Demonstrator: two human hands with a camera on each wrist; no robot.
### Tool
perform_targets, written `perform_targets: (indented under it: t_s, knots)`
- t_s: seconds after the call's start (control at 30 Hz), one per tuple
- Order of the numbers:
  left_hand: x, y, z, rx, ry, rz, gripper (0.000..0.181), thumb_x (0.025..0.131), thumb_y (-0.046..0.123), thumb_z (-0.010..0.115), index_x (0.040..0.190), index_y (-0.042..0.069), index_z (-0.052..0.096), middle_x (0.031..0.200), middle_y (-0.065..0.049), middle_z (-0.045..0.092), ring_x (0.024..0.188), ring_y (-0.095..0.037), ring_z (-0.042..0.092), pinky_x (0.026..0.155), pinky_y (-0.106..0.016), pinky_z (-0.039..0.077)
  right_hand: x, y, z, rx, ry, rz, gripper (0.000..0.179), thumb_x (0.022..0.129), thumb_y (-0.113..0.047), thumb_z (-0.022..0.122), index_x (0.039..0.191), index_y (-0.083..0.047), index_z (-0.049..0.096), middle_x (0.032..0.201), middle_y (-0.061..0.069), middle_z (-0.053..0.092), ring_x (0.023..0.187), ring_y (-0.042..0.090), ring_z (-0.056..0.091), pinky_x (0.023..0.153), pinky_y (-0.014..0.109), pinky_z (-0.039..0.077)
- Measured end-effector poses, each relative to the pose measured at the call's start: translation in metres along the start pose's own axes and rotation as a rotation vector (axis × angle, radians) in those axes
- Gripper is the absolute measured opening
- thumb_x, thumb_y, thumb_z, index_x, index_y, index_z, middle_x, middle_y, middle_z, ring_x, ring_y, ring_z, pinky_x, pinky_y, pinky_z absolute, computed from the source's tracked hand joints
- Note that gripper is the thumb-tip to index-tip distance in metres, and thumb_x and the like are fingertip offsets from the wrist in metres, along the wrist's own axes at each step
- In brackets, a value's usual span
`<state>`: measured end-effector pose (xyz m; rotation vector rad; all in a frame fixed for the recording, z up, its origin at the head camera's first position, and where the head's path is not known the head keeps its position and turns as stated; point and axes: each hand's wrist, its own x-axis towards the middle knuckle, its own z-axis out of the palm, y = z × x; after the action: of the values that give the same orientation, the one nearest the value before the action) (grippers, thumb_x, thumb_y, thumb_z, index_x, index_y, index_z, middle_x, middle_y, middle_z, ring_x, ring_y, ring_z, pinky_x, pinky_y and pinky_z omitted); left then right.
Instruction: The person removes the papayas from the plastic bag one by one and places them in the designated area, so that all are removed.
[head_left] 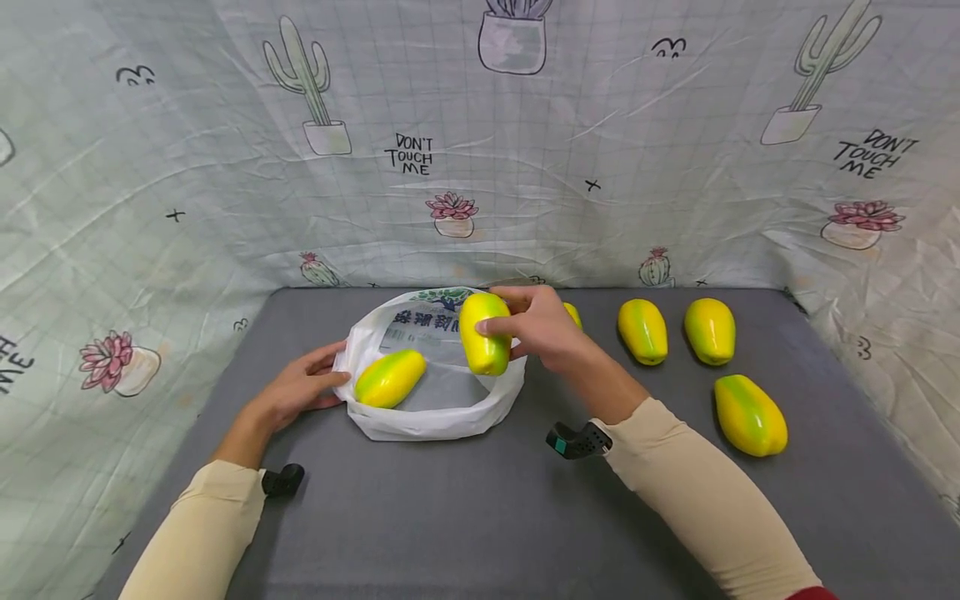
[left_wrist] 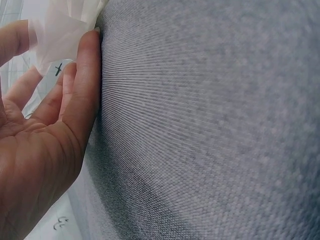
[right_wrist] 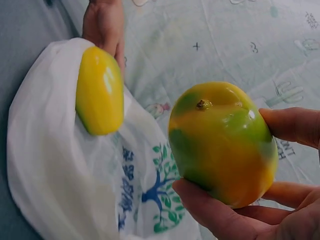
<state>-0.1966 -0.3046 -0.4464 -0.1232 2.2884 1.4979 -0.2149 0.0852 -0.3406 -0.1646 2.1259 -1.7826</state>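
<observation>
A white plastic bag (head_left: 435,423) lies on the grey table with its mouth spread wide, showing print and a tree picture inside. My left hand (head_left: 303,387) holds the bag's left side, with plastic between the thumb and fingers in the left wrist view (left_wrist: 55,110). One yellow-green papaya (head_left: 390,379) lies inside, near the left rim. Above the right part of the opening, my right hand (head_left: 543,325) grips a second papaya (head_left: 483,333) between thumb and fingers. In the right wrist view this held papaya (right_wrist: 225,150) shows its stem end, apart from the bag.
To the right lie three more papayas: one at the back (head_left: 642,332), another beside it (head_left: 709,332), a third nearer (head_left: 750,415). Another papaya (head_left: 572,315) shows partly behind my right hand. A cactus-print cloth (head_left: 525,150) hangs behind the table (head_left: 420,517).
</observation>
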Motion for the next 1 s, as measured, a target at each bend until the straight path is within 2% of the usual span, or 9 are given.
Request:
perform_targets:
  t_s: [0.23, 0.5, 0.8, 1.0]
  knots:
    - [0.001, 0.004, 0.001, 0.016, -0.009, -0.002, 0.083, 0.105, 0.027, 0.063, 0.169, 0.015, 0.013, 0.169, -0.026, 0.024, 0.143, -0.038, 0.043, 0.100, -0.041, 0.061, -0.019, 0.006, -0.028, -0.040, 0.017, 0.017, 0.073, 0.091, -0.014, 0.077, 0.158, -0.009, 0.046, 0.148, 0.020, 0.059, 0.115, 0.033, 0.068, 0.083, 0.046, 0.066]
    - [0.002, 0.006, -0.002, 0.020, -0.018, 0.002, 0.083, 0.105, 0.026, 0.063, 0.169, 0.015, 0.012, 0.171, -0.025, 0.022, 0.148, -0.040, 0.039, 0.100, -0.041, 0.061, -0.034, 0.021, -0.058, -0.099, 0.062, 0.032, 0.072, 0.091, -0.017, 0.078, 0.156, -0.010, 0.048, 0.147, 0.022, 0.061, 0.109, 0.027, 0.068, 0.078, 0.039, 0.065]
    - [-0.001, 0.006, -0.001, 0.027, -0.022, -0.001, 0.085, 0.103, 0.029, 0.066, 0.169, 0.016, 0.013, 0.171, -0.024, 0.023, 0.148, -0.041, 0.039, 0.099, -0.039, 0.062, -0.054, 0.036, -0.086, -0.141, 0.051, 0.022, 0.075, 0.092, -0.019, 0.077, 0.158, -0.006, 0.044, 0.151, 0.023, 0.057, 0.103, 0.016, 0.070, 0.078, 0.038, 0.065]
    - [-0.001, 0.003, 0.000, 0.033, -0.031, 0.004, 0.086, 0.103, 0.033, 0.066, 0.169, 0.016, 0.013, 0.171, -0.024, 0.023, 0.143, -0.037, 0.044, 0.099, -0.039, 0.061, -0.064, 0.044, -0.102, -0.169, 0.069, 0.047, 0.076, 0.092, -0.021, 0.078, 0.158, -0.005, 0.044, 0.153, 0.023, 0.055, 0.109, 0.018, 0.068, 0.079, 0.039, 0.065]
